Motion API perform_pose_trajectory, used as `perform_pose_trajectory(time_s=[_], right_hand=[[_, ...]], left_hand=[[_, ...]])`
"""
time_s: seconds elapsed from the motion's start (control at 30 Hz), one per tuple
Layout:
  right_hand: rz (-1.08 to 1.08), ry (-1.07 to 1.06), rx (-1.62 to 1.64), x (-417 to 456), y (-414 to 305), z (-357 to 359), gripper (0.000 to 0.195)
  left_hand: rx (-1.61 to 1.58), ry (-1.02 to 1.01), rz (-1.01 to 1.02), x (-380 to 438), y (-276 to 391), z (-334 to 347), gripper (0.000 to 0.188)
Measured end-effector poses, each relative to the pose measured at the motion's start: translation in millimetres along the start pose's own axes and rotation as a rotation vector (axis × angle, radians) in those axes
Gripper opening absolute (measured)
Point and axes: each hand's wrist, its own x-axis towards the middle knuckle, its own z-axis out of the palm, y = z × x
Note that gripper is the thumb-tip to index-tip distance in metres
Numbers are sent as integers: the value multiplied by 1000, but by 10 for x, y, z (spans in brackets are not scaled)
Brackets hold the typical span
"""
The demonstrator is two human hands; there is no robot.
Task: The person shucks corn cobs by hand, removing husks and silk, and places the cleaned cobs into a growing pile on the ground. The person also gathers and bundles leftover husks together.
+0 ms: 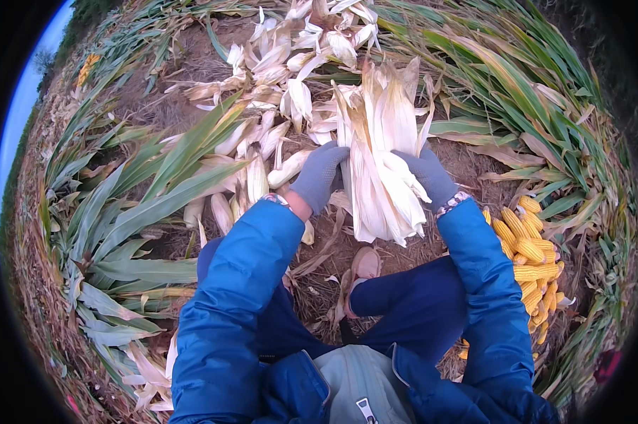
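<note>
Both my hands wear grey knit gloves and grip a large bundle of pale, dry corn husks (374, 175) in front of my knees. My left hand (319, 175) holds its left side, with the fingertips tucked behind the leaves. On the opposite side my right hand (429, 174) grasps the husks, its fingers partly covered by them. The leaves spread upward and hang down in folds; whether an ear is inside cannot be seen. Left of my left hand lie several unhusked corn ears (258, 175) on the soil.
Bare yellow corn cobs (530, 254) are heaped beyond my right forearm. Discarded husks (297, 69) cover the ground ahead. Cut green cornstalks (123, 233) lie at left, with more stalks (509, 90) at right. My shoe (366, 263) rests on the soil below the bundle.
</note>
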Motion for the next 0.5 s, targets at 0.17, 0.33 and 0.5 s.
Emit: perform_pose_trajectory(time_s=[0.17, 0.33, 0.5], right_hand=[[-194, 74, -132, 63, 146, -28, 47], [-253, 138, -160, -5, 97, 238, 52], [-249, 70, -42, -32, 132, 343, 51]], left_hand=[[-391, -241, -40, -7, -19, 129, 51], [-257, -119, -4, -243, 72, 289, 45], [-241, -145, -65, -135, 14, 273, 43]])
